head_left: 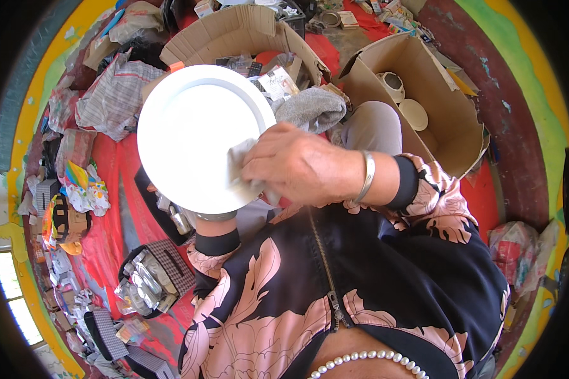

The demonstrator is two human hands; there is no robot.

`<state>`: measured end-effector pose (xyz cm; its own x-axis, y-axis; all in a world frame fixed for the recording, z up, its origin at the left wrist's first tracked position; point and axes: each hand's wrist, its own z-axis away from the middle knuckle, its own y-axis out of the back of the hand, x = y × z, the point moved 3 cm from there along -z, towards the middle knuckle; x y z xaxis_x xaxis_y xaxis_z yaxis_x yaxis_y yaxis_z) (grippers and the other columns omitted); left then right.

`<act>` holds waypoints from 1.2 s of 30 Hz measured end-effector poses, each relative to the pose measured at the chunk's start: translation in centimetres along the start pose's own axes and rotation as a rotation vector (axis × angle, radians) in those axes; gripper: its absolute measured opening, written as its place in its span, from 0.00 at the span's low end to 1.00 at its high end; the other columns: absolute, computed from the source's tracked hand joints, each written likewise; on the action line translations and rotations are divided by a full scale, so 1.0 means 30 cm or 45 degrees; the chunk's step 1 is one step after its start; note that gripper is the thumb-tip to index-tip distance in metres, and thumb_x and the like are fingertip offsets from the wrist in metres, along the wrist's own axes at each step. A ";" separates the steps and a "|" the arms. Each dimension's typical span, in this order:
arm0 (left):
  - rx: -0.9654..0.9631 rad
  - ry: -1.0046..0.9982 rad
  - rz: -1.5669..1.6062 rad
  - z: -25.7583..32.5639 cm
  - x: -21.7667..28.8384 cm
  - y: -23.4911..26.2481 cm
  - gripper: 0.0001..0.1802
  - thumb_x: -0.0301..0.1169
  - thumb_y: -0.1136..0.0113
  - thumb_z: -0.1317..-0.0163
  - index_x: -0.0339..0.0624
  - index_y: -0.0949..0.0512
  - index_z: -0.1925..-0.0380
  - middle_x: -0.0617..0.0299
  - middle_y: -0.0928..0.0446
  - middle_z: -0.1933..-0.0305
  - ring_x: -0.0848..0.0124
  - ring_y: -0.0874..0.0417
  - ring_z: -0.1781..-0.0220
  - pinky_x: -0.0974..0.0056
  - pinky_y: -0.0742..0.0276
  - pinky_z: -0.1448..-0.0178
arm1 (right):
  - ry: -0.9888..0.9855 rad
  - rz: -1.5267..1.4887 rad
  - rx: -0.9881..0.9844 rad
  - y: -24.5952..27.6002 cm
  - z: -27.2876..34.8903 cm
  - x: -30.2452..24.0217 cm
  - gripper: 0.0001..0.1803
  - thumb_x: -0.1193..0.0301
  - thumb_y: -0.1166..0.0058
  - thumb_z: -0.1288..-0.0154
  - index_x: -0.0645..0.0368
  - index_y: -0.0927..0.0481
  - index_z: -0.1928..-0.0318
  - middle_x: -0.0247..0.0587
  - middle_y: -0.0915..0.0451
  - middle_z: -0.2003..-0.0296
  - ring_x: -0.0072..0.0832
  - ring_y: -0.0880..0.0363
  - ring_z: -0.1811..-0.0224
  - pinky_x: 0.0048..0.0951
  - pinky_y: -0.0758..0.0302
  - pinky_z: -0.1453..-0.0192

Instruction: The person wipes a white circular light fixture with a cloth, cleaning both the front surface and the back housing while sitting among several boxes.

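Observation:
A round white plate (189, 145) with a raised rim is held up in front of me, its face toward me. Behind its lower edge comes my left wrist (215, 226); the plate hides the fingers of my left hand, which supports it from beneath. My right hand (300, 163), a silver bangle at its wrist, is closed around a pale greyish cloth (239, 158). That cloth presses on the right part of the plate's face and is smeared by motion. Just beyond my right hand lies a bunched grey towel (313, 108).
Behind the plate stands an open cardboard box (227, 28) of mixed goods. Farther right, another cardboard box (452, 120) holds white round dishes (413, 115). A checked bin (171, 262) with packaged items sits at left on the red floor covering (107, 234), near plastic bags (117, 95).

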<state>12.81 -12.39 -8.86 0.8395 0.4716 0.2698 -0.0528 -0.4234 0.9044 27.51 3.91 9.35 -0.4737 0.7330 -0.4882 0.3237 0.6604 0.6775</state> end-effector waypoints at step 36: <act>0.994 0.390 1.876 -0.176 -0.268 0.419 0.28 0.46 0.63 0.32 0.41 0.41 0.37 0.55 0.37 0.36 0.61 0.34 0.37 0.60 0.39 0.34 | -1.032 -1.388 0.434 -0.011 -0.052 0.380 0.11 0.75 0.51 0.35 0.66 0.22 0.54 0.36 0.20 0.62 0.19 0.22 0.60 0.20 0.25 0.55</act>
<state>2.55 -17.40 2.08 0.1914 -0.5604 0.8058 -0.2983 -0.8154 -0.4962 20.74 11.79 4.43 -0.0512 -0.3566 -0.9328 0.3397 0.8722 -0.3521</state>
